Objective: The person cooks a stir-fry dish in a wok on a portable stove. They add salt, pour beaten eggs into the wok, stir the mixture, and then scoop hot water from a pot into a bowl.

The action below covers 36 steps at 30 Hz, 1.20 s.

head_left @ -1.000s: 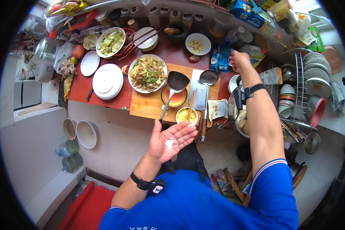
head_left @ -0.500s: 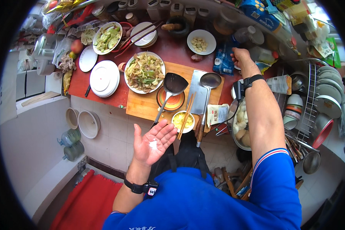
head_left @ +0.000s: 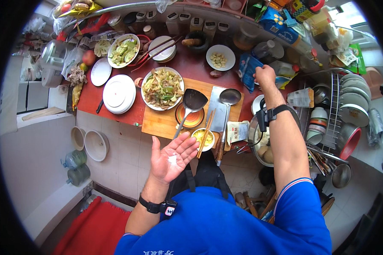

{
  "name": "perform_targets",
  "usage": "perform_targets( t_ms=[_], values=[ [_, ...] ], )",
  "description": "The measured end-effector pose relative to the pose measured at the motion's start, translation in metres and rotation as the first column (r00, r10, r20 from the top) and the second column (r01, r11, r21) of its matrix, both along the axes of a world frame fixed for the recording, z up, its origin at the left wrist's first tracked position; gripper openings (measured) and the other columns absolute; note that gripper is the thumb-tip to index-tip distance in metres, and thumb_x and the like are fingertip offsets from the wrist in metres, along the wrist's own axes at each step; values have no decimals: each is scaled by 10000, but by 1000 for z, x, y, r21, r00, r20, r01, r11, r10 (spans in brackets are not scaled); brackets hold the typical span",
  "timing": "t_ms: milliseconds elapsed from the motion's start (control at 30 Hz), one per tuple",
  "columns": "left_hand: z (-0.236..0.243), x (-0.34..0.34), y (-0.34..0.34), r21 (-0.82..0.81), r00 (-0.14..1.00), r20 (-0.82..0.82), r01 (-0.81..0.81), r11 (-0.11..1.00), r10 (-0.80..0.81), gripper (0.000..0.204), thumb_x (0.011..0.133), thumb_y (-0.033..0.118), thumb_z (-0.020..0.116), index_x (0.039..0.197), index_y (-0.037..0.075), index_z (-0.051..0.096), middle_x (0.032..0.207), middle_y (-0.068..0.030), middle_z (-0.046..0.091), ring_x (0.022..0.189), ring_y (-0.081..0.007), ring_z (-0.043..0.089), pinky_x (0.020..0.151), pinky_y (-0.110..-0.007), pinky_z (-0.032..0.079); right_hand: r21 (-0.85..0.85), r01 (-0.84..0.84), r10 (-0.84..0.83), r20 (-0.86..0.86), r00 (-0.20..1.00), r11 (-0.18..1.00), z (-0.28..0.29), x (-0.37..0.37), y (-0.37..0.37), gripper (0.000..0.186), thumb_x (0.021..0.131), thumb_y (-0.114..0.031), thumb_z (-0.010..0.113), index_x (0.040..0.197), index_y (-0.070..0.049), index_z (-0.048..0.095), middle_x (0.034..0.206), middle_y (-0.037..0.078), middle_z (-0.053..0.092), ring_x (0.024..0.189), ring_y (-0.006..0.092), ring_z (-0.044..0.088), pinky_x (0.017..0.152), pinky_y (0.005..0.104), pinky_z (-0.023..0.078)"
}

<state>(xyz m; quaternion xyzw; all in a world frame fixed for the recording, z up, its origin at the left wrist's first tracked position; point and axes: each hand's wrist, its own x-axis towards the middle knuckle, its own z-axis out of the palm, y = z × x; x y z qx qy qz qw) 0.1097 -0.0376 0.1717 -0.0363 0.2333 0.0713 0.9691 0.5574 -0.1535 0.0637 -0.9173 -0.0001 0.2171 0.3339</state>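
My left hand [head_left: 171, 159] is held palm up with its fingers stretched out, and a small heap of white powder [head_left: 172, 160] lies on the palm. Just beyond its fingertips is a small white bowl of yellow chopped pieces [head_left: 204, 140], with wooden chopsticks [head_left: 207, 131] across it. My right hand [head_left: 264, 76] reaches to the back right, its fingers closed at the edge of a blue plastic bag [head_left: 247, 71]. A spatula [head_left: 194, 100], a cleaver [head_left: 217, 109] and a ladle [head_left: 230, 97] lie on the wooden cutting board [head_left: 153, 121].
A plate of sliced vegetables [head_left: 162, 88] overlaps the board's left side. Behind it stand a bowl of green slices [head_left: 124, 50], a bowl of garlic cloves [head_left: 221, 57] and several jars. A wire dish rack [head_left: 334, 108] is on the right, beside a metal pot [head_left: 259, 157].
My right hand has come slightly nearer, and the blue bag beside it now leans and has changed shape. My left hand stays palm up with the white powder.
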Motion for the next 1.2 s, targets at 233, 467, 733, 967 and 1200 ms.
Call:
perform_targets(
  t_ms=[233, 467, 733, 967, 1200],
  values=[
    [-8, -12, 0, -21, 998, 62, 26, 999, -25, 1016, 955, 815, 244, 1492, -22, 449, 1448, -255, 551, 1384, -403, 500, 1188, -503, 372, 89, 154, -151, -41, 988, 984, 6, -25, -13, 224, 938, -105, 516, 1038, 35, 660, 749, 115, 737, 547, 186, 681, 546, 324, 551],
    [-1, -24, -1, 3, 994, 96, 42, 999, -42, 1004, 962, 808, 238, 1476, -23, 470, 1439, -253, 559, 1381, -406, 503, 1187, -506, 371, -167, 136, -163, -158, 974, 976, 46, -27, 10, 321, 940, -115, 520, 1179, 67, 632, 798, 92, 748, 593, 194, 702, 468, 327, 509],
    [21, -65, 32, 85, 996, 70, -63, 994, 57, 945, 977, 777, 297, 1467, -6, 499, 1417, -229, 591, 1363, -381, 532, 1166, -493, 407, 432, -98, 201, -199, 959, 897, 107, -162, -5, 321, 956, -157, 572, 1248, -26, 547, 858, 99, 731, 646, 145, 703, 496, 286, 505],
    [34, -105, 53, 88, 991, 75, -116, 989, 110, 952, 974, 780, 298, 1473, -8, 489, 1427, -233, 581, 1371, -378, 524, 1170, -487, 406, 200, 51, 120, -753, 647, 978, 42, -375, -2, 573, 975, -382, 684, 1335, 22, 494, 976, 109, 661, 696, 150, 632, 583, 290, 564],
    [31, -144, 49, 129, 993, 90, -83, 988, 72, 928, 982, 761, 325, 1481, -5, 480, 1431, -226, 581, 1373, -371, 523, 1173, -492, 402, 249, 140, 67, -672, 738, 958, -52, -421, 35, 431, 911, -405, 760, 1027, -19, 606, 722, 14, 557, 568, 111, 512, 426, 265, 337]
  ],
)
